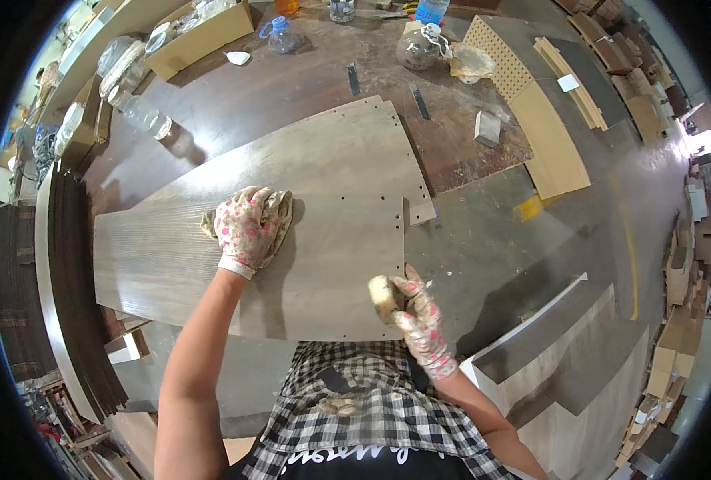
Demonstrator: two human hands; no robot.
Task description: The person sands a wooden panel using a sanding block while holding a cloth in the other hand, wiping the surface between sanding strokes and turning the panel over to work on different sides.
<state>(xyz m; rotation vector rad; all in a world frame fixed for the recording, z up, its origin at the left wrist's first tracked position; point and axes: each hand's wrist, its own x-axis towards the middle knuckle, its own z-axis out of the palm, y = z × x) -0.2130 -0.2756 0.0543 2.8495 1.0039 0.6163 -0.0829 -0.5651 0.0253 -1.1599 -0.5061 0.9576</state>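
Observation:
A grey-brown wood-grain panel (323, 272) with small drilled holes along its right end lies before me, over another similar panel (355, 136). My left hand (245, 228), in a white glove with pink spots, is closed on a stained, crumpled rag (279, 214) and presses it on the upper panel. At that panel's right edge, my right hand (421, 316) in a matching glove grips a pale yellowish, rounded pad (382, 298). Whether it is sponge or folded cloth I cannot tell. Part of the pad is hidden by the fingers.
Beyond the panels, the brown worktable (315, 80) holds a clear bottle (139, 112), a blue-capped jug (282, 36), a tied bag (421, 48) and a small pale block (487, 128). A stack of dark panels (75, 296) stands at left. More boards (563, 376) lie at lower right.

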